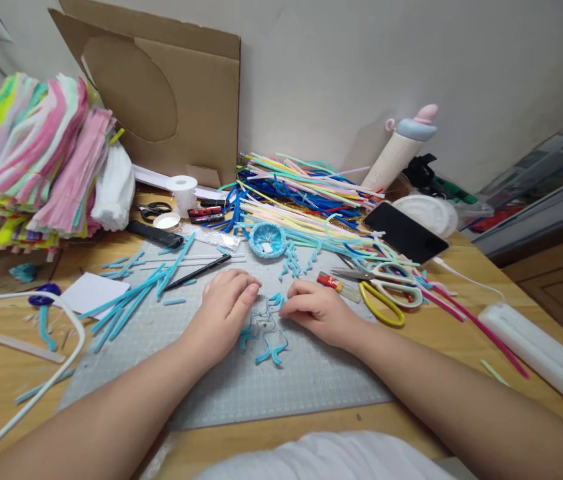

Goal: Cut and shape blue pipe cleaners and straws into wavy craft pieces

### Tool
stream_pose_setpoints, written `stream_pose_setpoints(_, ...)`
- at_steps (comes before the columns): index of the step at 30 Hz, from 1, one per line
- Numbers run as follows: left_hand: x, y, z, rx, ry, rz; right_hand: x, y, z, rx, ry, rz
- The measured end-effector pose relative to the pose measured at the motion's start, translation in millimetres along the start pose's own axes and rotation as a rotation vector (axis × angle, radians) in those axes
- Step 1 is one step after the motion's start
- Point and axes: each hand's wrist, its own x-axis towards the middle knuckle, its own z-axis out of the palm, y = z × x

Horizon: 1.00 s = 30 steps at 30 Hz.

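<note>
Wavy thin wires with bright blue fuzzy tips, pieces of pipe cleaner [264, 359], lie on the grey cutting mat [221, 400] between my two hands. My left hand [228, 303] rests at their left, its fingers curled and pressed together; anything beneath them is hidden. On the other side, my right hand [314, 308] is closed, thumb and forefinger close to a short bunch of blue tips [277, 300]. What it pinches, if anything, I cannot make out. Beyond the hands sit a round blue fuzzy cup [267, 241] and some curled blue spirals [290, 261].
Straight blue pipe cleaners [128, 313] and a black pen-like tool [198, 271] lie left. Right of my right hand are a red-and-yellow lighter [330, 280], scissors [386, 287] and a phone [406, 233]. Colourful pipe cleaners [306, 193] pile up behind. A white cable [78, 327] loops at left.
</note>
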Motion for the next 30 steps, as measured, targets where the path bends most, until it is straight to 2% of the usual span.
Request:
stream_pose_setpoints(11, -1, -5, -2.8, -0.024, 0.004, 0.027, -2, -3, -2, -0.005, -0.027, 0.021)
stream_pose_setpoints(15, -2, 0, -7.5, 0.01, 0.005, 0.06, -6, -4, -6, 0.013, -0.013, 0.048)
stream_pose_setpoints(18, -6, 9, -11.4, 0.093, -0.097, 0.166, -7, -2, -9, 0.012, 0.063, 0.126)
stream_pose_setpoints(21, -12, 20, -14.3, 0.165, -0.28, 0.351, -6, 1, -10, -0.01, 0.152, 0.239)
stream_pose_setpoints(23, -15, 25, -16.1, 0.204, -0.373, 0.44, -5, 3, -11, -0.019, 0.156, 0.277)
stream_pose_setpoints(25, -16, 27, -18.4, 0.228, -0.403, 0.469, -3, 3, -11, -0.029, 0.134, 0.277)
stream_pose_setpoints(27, -15, 25, -21.3, 0.237, -0.358, 0.449, -2, 2, -12, -0.043, 0.105, 0.263)
stream_pose_setpoints(30, -10, 16, -25.9, 0.254, -0.165, 0.317, -3, -3, -15, -0.045, 0.069, 0.249)
